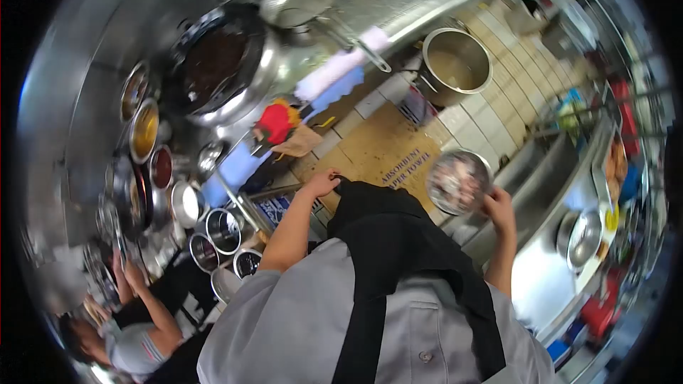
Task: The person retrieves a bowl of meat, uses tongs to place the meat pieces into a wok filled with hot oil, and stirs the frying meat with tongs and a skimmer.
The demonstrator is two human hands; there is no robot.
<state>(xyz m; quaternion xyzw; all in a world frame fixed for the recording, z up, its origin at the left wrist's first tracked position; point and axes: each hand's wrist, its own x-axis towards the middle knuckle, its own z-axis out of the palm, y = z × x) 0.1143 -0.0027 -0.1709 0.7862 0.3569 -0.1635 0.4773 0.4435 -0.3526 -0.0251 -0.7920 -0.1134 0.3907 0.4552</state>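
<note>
My right hand (499, 206) grips the rim of a round metal bowl (461, 183) out to my right. Inside the bowl lie pale and pinkish pieces that look like raw meat, blurred by motion. My left hand (324, 182) is closed at the upper edge of my black apron (380, 206), and a corner of the cloth is drawn up to its fingers. Below both hands, a flattened cardboard sheet (384, 142) printed "absorbent paper towel" covers part of the tiled floor.
A large pot (457, 64) of cloudy liquid stands on the floor ahead. To the left, a dark wok (213, 64) and a strainer (297, 3) sit on the steel range. Metal sinks (526, 171) run along the right. A co-worker (142, 327) works at lower left.
</note>
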